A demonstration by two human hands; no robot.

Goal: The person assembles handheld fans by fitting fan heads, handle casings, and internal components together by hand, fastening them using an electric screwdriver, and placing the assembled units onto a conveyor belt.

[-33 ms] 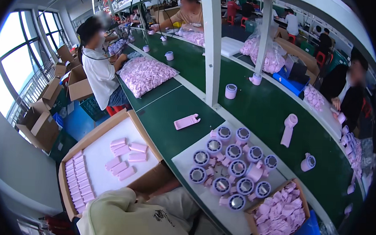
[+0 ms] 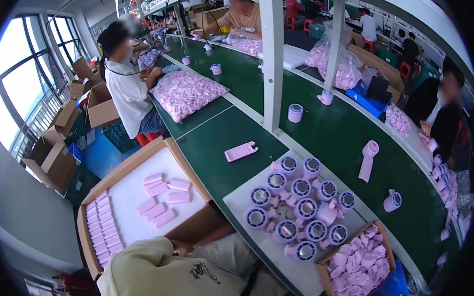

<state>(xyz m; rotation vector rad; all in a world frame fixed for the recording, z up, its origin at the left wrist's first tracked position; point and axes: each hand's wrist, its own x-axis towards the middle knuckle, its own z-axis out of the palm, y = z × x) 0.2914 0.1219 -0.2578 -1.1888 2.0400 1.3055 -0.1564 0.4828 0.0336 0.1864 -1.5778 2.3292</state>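
Observation:
At the lower edge, my left sleeve (image 2: 154,248) lies across my lap. A shaded strip of bare forearm (image 2: 213,234) shows between the carton and the table edge; the fingers are hidden. My right hand does not show. Nearest the left arm is an open carton (image 2: 178,157) lined with white foam, bearing rows of pink handle covers (image 2: 103,224) and several loose ones (image 2: 157,211). To the right, round pink-and-lilac fan heads (image 2: 305,208) crowd together on a white foam sheet (image 2: 234,199). One pink handle shell (image 2: 241,151) lies alone on the green table.
A small carton of pink parts (image 2: 360,267) rests by a blue bin (image 2: 387,292). Several fan pieces, including a handheld fan (image 2: 368,161), lie along the green belt (image 2: 334,137). A white post (image 2: 274,69) rises beside it. A large bag (image 2: 187,94) sits left; co-workers sit around.
The whole view has shifted slightly, so everything appears a little further right. No part on the table has visibly moved.

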